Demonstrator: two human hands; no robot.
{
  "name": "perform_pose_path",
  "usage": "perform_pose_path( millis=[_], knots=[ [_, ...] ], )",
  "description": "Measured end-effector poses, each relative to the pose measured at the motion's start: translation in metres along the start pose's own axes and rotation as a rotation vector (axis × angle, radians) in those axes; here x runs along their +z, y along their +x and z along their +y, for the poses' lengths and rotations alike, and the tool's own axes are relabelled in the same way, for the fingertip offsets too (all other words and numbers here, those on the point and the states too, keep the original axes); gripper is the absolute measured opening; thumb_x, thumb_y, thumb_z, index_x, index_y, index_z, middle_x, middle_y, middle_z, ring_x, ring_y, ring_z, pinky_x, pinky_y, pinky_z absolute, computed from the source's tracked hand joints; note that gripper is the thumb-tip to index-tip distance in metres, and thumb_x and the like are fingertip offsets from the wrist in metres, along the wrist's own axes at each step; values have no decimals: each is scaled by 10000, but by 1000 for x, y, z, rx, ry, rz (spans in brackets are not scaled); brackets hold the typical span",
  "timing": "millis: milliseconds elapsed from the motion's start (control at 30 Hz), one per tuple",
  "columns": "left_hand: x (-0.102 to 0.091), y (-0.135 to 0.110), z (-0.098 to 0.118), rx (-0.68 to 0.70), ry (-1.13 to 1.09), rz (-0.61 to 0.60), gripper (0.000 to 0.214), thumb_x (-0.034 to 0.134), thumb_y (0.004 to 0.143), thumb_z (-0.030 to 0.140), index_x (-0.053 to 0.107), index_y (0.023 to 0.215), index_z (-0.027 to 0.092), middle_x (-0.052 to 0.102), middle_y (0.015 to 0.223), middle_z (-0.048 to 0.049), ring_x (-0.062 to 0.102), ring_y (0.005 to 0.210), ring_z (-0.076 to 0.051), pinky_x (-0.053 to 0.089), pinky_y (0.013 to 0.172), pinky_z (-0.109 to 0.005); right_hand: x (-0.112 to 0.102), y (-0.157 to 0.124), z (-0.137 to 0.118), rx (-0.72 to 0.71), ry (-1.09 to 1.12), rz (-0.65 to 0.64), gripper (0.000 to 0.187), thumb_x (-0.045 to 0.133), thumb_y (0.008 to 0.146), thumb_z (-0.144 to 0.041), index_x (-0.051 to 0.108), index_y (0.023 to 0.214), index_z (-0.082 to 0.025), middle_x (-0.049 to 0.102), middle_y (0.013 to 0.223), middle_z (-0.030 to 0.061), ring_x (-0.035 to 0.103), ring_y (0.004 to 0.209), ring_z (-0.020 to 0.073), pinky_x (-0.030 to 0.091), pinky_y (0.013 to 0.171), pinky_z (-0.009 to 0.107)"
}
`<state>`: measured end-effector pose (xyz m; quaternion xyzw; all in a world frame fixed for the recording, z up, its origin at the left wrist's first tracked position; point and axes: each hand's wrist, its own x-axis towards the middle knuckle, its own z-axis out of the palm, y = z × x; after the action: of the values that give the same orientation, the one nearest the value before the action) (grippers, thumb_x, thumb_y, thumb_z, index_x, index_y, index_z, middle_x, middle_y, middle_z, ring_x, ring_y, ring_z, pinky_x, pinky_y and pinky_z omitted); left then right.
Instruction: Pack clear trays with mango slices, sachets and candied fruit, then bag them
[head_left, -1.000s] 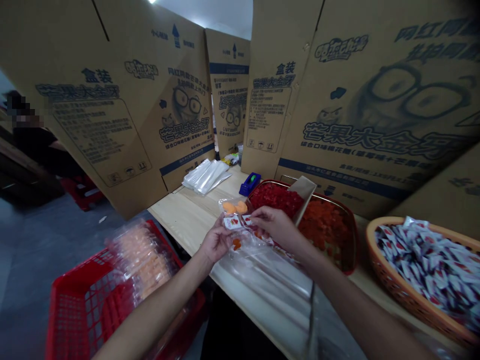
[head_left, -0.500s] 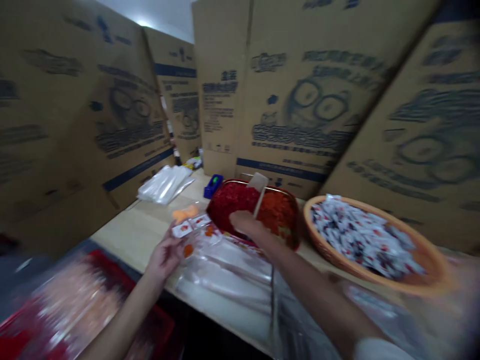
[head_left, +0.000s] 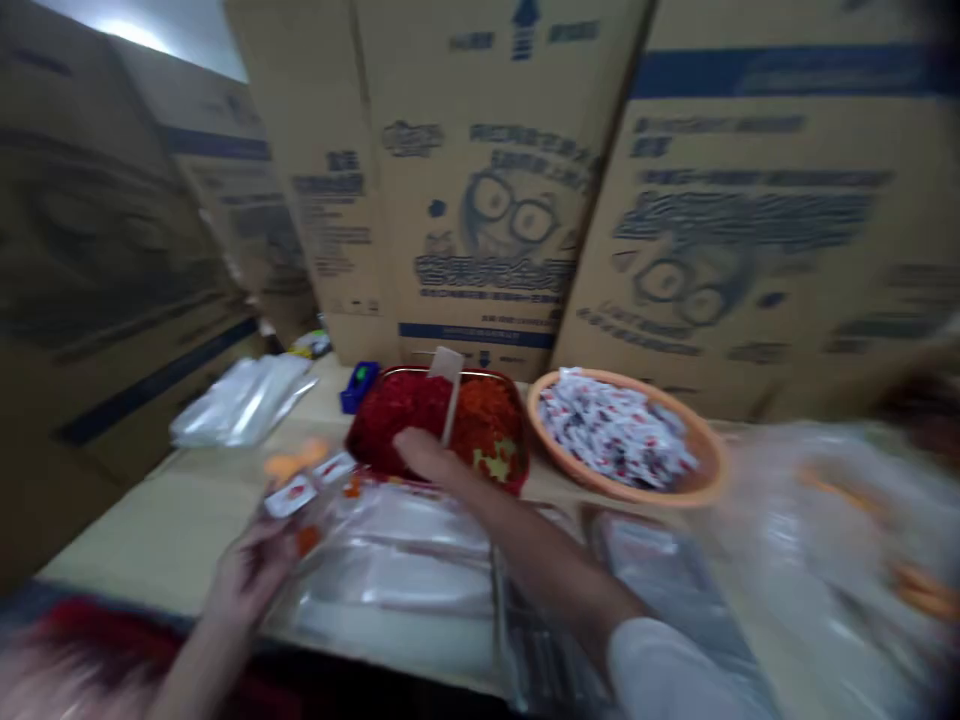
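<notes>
- Two hands in the head view were apart, with the small clear bag [head_left: 300,490] between them and nearer the left.
- Left hand [head_left: 247,575]: fingers closed around the bag, which was held low over the table's near edge.
- Bag contents: orange pieces [head_left: 289,462] and white printed sachets [head_left: 294,495], blurred by motion.
- Right hand [head_left: 427,455]: reached over the near rim of the red-rimmed tray [head_left: 472,372]; whether it gripped anything could not be told.
- Tray: held red diced pieces [head_left: 397,420] and orange diced pieces [head_left: 487,430], parted by a pale upright divider [head_left: 448,385].
- Right of the tray: an orange woven basket [head_left: 705,440] held printed sachets [head_left: 615,430].
- Beyond the tray: a blue tape dispenser [head_left: 358,387] and stacked clear bags [head_left: 240,400] lay on the wooden table [head_left: 135,545], before printed cardboard cartons [head_left: 480,200].
</notes>
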<state>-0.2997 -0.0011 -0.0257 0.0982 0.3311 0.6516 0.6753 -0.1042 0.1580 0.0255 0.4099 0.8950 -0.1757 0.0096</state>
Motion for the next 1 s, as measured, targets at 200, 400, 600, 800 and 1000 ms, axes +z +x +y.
perform_pose_path(
  millis=[200, 400, 600, 800, 1000],
  knots=[
    [41, -7, -12, 280, -18, 132, 633, 395, 663, -68, 503, 1188, 268, 690, 929, 24, 632, 836, -138, 504, 770, -260, -13, -12, -8, -267, 152, 206, 275, 429, 831, -119, 618, 1029, -138, 623, 1036, 112, 574, 936, 160, 407, 818, 257],
    [62, -20, -28, 249, -16, 42, 610, 407, 649, -63, 497, 1155, 265, 675, 931, 20, 617, 889, -161, 471, 793, -286, -15, -61, -33, -704, 394, 79, 211, 522, 780, -119, 633, 947, -187, 648, 925, 38, 579, 850, 145, 401, 738, 215],
    [74, -26, -47, 223, 13, -5, 648, 453, 617, -56, 463, 1188, 251, 659, 988, -17, 619, 872, -183, 486, 764, -319, -15, -87, -19, -548, 521, 164, 146, 507, 776, -140, 608, 876, -174, 631, 830, 18, 556, 751, 123, 386, 663, 206],
    [81, -30, -61, 211, 28, -24, 672, 474, 608, -43, 447, 1210, 254, 653, 990, -22, 619, 908, -171, 474, 814, -319, -16, -94, 27, -215, 530, 365, 131, 464, 774, -167, 572, 700, -172, 587, 713, 2, 519, 674, 107, 364, 619, 200],
    [80, -34, -66, 202, 45, 2, 703, 452, 641, -42, 396, 1268, 269, 636, 1059, -38, 603, 968, -195, 466, 846, -383, -6, -64, 87, 85, 549, 409, 233, 399, 781, -144, 521, 582, -152, 510, 493, -13, 427, 436, 79, 315, 455, 184]
  ],
)
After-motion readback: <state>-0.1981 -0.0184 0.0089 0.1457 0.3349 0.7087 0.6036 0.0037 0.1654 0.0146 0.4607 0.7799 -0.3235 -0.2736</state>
